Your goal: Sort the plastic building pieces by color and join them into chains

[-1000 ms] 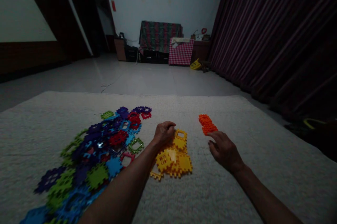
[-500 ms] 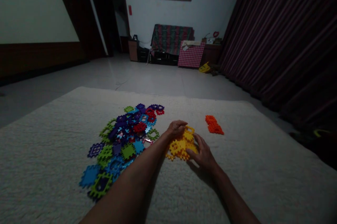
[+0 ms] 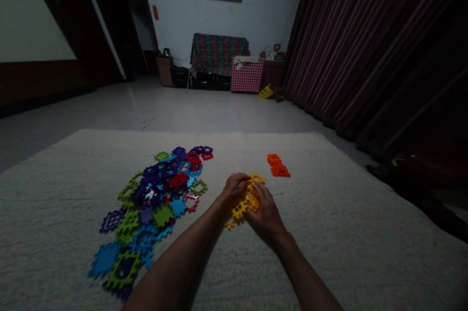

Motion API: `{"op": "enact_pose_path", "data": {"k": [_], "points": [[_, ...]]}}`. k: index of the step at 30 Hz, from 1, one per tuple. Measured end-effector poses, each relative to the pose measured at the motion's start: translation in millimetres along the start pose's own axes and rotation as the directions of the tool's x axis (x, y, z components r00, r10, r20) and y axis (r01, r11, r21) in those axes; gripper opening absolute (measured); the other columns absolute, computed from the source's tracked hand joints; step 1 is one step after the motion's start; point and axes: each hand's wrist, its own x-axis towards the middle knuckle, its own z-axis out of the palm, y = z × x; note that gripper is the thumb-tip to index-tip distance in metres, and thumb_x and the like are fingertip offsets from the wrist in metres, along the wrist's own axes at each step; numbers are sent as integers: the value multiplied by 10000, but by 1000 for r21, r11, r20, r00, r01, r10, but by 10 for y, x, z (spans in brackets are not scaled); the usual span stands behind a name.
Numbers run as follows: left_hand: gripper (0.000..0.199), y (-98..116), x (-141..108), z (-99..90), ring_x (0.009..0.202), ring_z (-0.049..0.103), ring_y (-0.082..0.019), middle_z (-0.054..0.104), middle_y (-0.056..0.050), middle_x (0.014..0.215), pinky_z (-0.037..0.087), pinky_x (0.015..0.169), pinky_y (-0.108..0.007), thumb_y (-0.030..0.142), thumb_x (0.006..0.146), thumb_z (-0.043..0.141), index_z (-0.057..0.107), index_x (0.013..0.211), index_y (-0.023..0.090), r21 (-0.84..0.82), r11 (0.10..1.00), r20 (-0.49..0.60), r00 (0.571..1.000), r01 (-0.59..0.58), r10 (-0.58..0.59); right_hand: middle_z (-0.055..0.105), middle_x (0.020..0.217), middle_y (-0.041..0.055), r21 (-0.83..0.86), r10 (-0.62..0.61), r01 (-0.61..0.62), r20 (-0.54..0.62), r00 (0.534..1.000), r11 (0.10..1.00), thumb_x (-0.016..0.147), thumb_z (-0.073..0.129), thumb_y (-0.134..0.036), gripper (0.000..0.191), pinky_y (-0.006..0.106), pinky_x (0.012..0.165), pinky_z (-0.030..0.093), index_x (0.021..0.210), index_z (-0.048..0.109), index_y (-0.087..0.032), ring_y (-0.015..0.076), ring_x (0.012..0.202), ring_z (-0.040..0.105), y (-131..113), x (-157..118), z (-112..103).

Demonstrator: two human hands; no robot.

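Note:
A small heap of yellow gear-edged pieces lies on the pale mat between my hands. My left hand rests against the heap's upper left side, its fingers bent over the pieces. From the right, my right hand covers part of the heap, fingers curved round the yellow pieces. One yellow piece with an opening shows beyond the fingertips. To the right lies a group of orange pieces.
A large pile of purple, blue, green and red pieces spreads over the mat on the left. Farther off are a checked cloth, a yellow object and a dark curtain.
The view has turned to the right, so the room appears shifted left. My right hand has moved in over the yellow pieces, closer to my left hand, and the heap looks narrower.

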Motion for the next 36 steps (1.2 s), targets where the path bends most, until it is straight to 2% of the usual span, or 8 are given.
{"op": "enact_pose_path", "data": {"k": [5, 9, 12, 14, 19, 24, 31, 36], "points": [[344, 169, 18, 249, 1014, 674, -189, 747, -85, 1083, 508, 944, -285, 209, 825, 507, 746, 1067, 159, -20, 999, 38, 998, 43, -43, 549, 1353, 170, 3, 27, -27, 45, 999, 1000, 756, 617, -258, 590, 521, 1104, 406, 1327, 525, -146, 302, 1295, 480, 175, -85, -287], [355, 238, 137, 306, 845, 704, -176, 762, -78, 1004, 553, 814, -279, 223, 831, 507, 735, 1093, 149, -138, 982, 106, 988, 127, -113, 552, 1364, 164, -17, 40, -38, 118, 992, 999, 753, 636, -262, 593, 504, 1105, 413, 1328, 538, -154, 294, 1291, 496, 316, -235, -560], [353, 194, 264, 237, 861, 714, -179, 768, -88, 996, 550, 837, -284, 168, 819, 495, 746, 1065, 139, -113, 981, -16, 987, 157, -160, 552, 1380, 155, -20, 17, -14, 172, 985, 1000, 744, 666, -294, 603, 492, 1101, 419, 1324, 552, -171, 297, 1296, 501, 398, -250, -731], [343, 123, 334, 186, 924, 712, -184, 767, -95, 1018, 535, 888, -285, 128, 800, 494, 760, 1016, 139, -53, 988, -118, 982, 145, -150, 599, 1318, 145, -20, 15, -13, 140, 990, 1000, 780, 641, -326, 508, 478, 1059, 458, 1266, 595, -189, 290, 1246, 544, 461, -153, -787], [333, -63, 390, 182, 893, 719, -171, 775, -83, 978, 539, 859, -269, 122, 800, 499, 763, 1003, 146, -41, 993, -167, 979, 113, -118, 668, 1121, 118, -125, 200, -201, -24, 980, 972, 838, 531, -285, 313, 372, 853, 555, 1109, 656, -191, 228, 989, 652, 649, 305, -649], [329, -145, 414, 237, 889, 719, -171, 777, -71, 978, 539, 853, -268, 141, 800, 508, 764, 1006, 162, -47, 993, -162, 980, 109, -115, 663, 1056, 145, -332, 345, -327, -6, 939, 885, 813, 618, -391, 384, 359, 860, 516, 1099, 646, -136, 258, 977, 646, 661, 602, -376], [332, -132, 436, 239, 877, 713, -177, 779, -70, 973, 533, 835, -265, 129, 794, 508, 766, 999, 172, 13, 994, -160, 981, 112, -109, 660, 1056, 156, -406, 445, -411, -12, 895, 816, 756, 668, -368, 414, 337, 836, 503, 1099, 642, -136, 264, 976, 643, 607, 721, -237], [333, -177, 447, 252, 875, 714, -183, 777, -70, 987, 532, 849, -280, 155, 805, 499, 764, 1003, 181, 48, 994, -146, 985, 101, -93, 667, 1007, 113, -307, 441, -436, -57, 896, 846, 758, 657, -379, 399, 325, 787, 513, 1100, 645, -174, 232, 884, 653, 795, 615, -440]]}}
